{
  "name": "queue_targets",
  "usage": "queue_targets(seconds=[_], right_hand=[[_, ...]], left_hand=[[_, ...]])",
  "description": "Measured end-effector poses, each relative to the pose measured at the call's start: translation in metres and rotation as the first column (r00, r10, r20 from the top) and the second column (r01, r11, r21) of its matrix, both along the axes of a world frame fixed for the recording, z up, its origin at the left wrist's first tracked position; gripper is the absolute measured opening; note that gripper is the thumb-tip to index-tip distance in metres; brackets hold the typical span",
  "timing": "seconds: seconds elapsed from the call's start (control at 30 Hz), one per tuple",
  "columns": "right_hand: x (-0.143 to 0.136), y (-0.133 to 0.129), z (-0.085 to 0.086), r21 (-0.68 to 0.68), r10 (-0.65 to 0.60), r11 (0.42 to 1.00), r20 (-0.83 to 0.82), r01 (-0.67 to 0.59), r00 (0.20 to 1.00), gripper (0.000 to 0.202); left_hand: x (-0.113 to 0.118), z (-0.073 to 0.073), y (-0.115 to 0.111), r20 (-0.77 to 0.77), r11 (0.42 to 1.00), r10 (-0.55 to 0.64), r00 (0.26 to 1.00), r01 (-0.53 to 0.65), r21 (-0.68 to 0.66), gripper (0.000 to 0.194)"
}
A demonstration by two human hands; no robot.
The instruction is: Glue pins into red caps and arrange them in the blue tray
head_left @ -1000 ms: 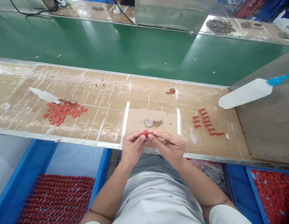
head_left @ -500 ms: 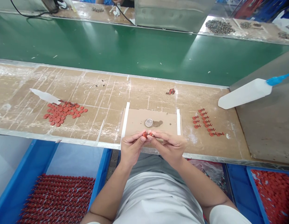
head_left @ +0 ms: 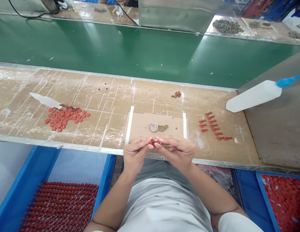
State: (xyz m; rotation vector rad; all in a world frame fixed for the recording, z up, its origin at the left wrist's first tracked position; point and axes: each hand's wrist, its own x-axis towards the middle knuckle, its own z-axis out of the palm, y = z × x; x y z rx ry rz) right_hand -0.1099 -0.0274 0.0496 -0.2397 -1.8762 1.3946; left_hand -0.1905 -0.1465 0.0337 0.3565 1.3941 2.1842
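the left hand [head_left: 135, 156] pinches a red part [head_left: 152, 142], the right hand [head_left: 180, 151] its other end; just beyond them sits a dish [head_left: 154, 127], with discs [head_left: 60, 120] off to their left.

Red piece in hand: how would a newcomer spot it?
On the brown worktop, find the cardboard sheet with white tape strips. At its near edge, the left hand and right hand hold the red piece, the only one in hand.

two near hands [head_left: 135, 156], one blue-tipped bottle [head_left: 254, 96], three black specks [head_left: 99, 89].
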Motion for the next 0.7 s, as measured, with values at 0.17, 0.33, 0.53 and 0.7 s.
queue_targets(seconds=[0.17, 0.33, 0.53, 0.7], right_hand=[[0.0025, 0.0028, -0.0003, -0.004, 0.023, 1.0, -0.01, -0.023, 1.0, 0.032], [0.0027, 0.0027, -0.0014, -0.124, 0.042, 0.991, -0.026, -0.045, 0.999, 0.03], [0.0019, 0.0025, -0.0038, -0.218, 0.046, 0.975, -0.018, -0.049, 0.999, 0.027], [0.0012, 0.0025, -0.0058, -0.223, 0.042, 0.974, -0.034, -0.049, 0.999, 0.027]], left_hand=[[0.0022, -0.0017, 0.0, -0.038, 1.0, -0.003, 0.999, 0.002, -0.011, 0.022], [0.0041, -0.0022, 0.0009, -0.052, 1.0, -0.013, 0.999, 0.013, -0.008, 0.024], [0.0051, 0.0008, 0.0041, -0.024, 1.0, -0.009, 1.0, 0.008, -0.016, 0.024], [0.0056, 0.0015, 0.0053, -0.025, 1.0, 0.013, 1.0, -0.013, -0.001, 0.024]])
